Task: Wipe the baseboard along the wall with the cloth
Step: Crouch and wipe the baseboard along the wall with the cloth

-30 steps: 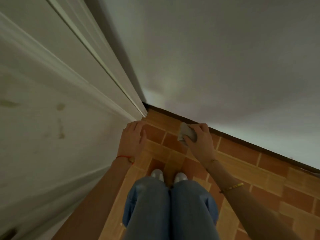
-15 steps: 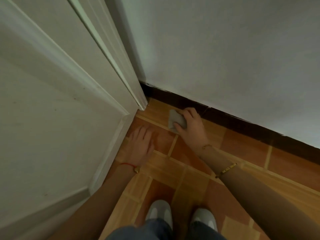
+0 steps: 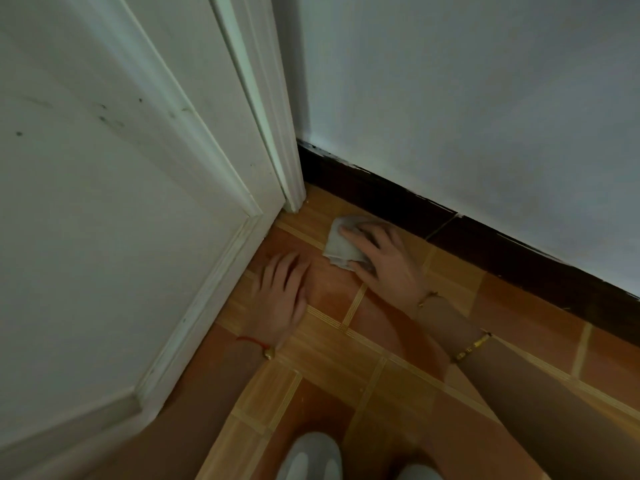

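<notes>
Head view (the only one): person crouched in a corner btwn a white door (image 3: 114,209) and a pale wall (image 3: 467,98), looking down at an orange-brown tiled floor (image 3: 346,358). The right hand (image 3: 384,261) holds a small grey cloth (image 3: 341,244), thumb pinching it from below and fingers laid over the top. The cloth sits low, at the foot of the dark baseboard (image 3: 398,202), just right of the door frame; whether it's touching the board or only the floor, can't tell from here. The left hand (image 3: 282,296) lies flat on the floor w/ fingers spread and relaxed, holding nothing, prob. bracing. Toes of pale shoes (image 3: 308,457) show at the bottom edge.

Handling: cloth looks thin, soft, light, folded into a pad, so it'll bunch or slip unless held w/ fingers spread behind it. Best hold is across the pad's back, pressing its face to the board.
</notes>
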